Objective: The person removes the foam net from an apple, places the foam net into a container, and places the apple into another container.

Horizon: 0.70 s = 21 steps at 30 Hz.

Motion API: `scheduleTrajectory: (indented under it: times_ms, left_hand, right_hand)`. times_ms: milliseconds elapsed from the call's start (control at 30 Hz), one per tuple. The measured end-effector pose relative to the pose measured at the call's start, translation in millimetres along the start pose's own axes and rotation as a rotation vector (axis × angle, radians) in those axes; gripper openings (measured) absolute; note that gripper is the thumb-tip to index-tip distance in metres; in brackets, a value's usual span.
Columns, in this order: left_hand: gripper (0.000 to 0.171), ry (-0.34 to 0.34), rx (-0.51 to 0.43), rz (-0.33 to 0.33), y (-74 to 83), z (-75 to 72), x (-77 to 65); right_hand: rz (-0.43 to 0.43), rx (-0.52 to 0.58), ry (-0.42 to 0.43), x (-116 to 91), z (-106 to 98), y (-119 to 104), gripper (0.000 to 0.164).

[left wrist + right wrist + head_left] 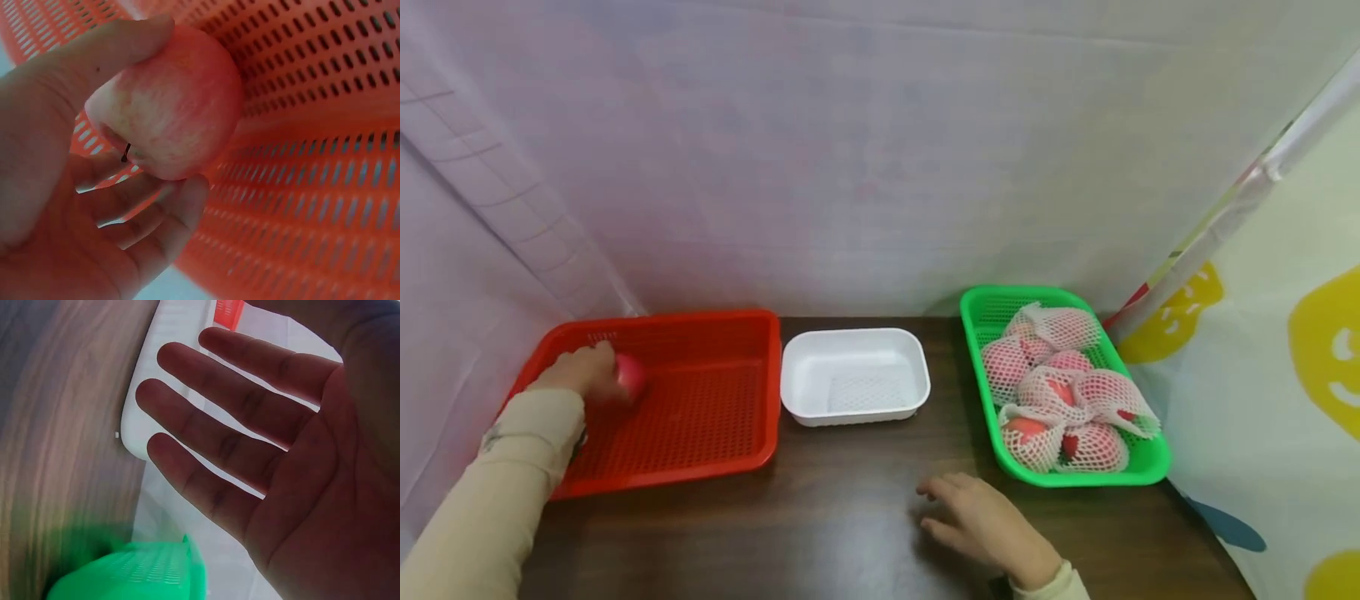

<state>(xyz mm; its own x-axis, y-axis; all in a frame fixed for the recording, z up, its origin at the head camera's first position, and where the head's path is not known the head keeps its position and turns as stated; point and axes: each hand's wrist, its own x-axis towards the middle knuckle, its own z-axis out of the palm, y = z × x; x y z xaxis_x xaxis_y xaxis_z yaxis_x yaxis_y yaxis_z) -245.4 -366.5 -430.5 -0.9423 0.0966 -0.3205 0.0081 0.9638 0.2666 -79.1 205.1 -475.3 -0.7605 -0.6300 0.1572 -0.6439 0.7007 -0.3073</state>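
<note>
Pinkish-red apple (172,106), gripped in left hand (576,372), within red basket (700,429), well apart from relaxed right hand (985,523).

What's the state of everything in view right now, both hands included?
Left hand: gripping the apple
Apple: bare, stem showing
Red basket: upright, apple inside its walls
White tray: upright, whole floor showing
Green basket: upright, holding netted fruit
Netted fruit: heaped, red showing at some net openings
Right hand: fingers apart, holding nothing
</note>
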Motion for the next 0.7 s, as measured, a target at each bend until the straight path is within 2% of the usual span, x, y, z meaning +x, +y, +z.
scheduleTrajectory:
  times_ms: [67,200,333,400,533,600,700]
  left_hand:
    - [0.081,-0.022,0.0,-0.016,-2.3,5.9,2.3]
    - [0.087,-0.005,0.028,-0.019,-0.7,12.7,5.6]
    - [0.081,0.011,0.047,-0.026,7.2,13.9,-0.3]
    - [0.078,0.047,0.064,-0.025,15.0,12.8,-7.8]
    - [0.068,0.167,0.074,-0.001,46.3,8.5,-36.5]
    - [0.063,0.237,0.083,0.033,70.4,9.6,-56.4]
    - [0.067,0.357,0.104,0.086,111.1,19.9,-91.6]
  right_hand:
    - [0.004,0.013,-0.019,-1.3,1.2,-0.8,0.031]
    - [0.014,0.018,-0.031,-3.3,1.7,-1.6,0.031]
    - [0.016,0.02,-0.038,-5.5,1.7,-3.3,0.032]
    - [0.014,0.024,-0.041,-6.3,1.4,-4.1,0.032]
    - [0.027,0.028,-0.05,-8.1,-0.3,-4.4,0.032]
    - [0.043,0.028,-0.06,-9.1,-1.3,-4.4,0.033]
    - [0.054,0.026,-0.068,-10.1,-2.6,-4.7,0.034]
